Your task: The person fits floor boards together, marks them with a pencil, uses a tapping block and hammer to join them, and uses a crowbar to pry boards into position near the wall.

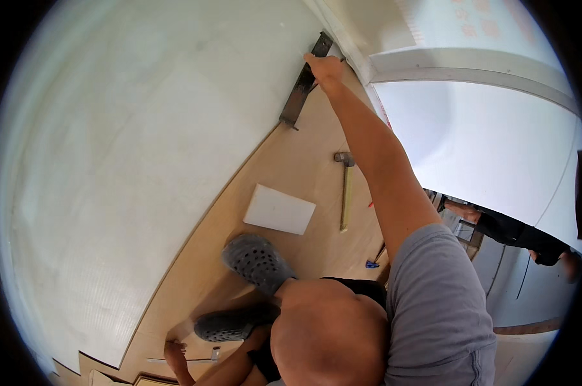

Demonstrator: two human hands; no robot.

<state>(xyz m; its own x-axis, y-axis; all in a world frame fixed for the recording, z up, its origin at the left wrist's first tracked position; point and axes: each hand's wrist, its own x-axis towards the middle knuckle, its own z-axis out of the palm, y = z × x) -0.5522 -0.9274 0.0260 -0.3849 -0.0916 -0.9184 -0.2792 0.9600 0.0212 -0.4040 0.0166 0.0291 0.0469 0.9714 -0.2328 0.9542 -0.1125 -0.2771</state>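
My right arm reaches far forward, and my right hand (324, 67) closes around the upper part of a dark metal bar (297, 96) with bent ends. This bar lies along the edge of a large pale sheet (136, 148), on the border with the wood-toned floor boards (323, 174). At the lower left, beside my shoes, my left hand (175, 352) is low over the floor with its fingers curled. A thin silver metal strip (201, 360) with a raised end runs right beside it; whether the fingers hold it is unclear.
A hammer (346, 196) with a yellowish handle and a white rectangular block (280, 209) lie on the boards. Grey clogs (258, 262) are on my feet. A small blue item (372, 264) sits near my knee. White panels (471, 141) stand at right; beyond them another person (516, 235) wears dark clothes.
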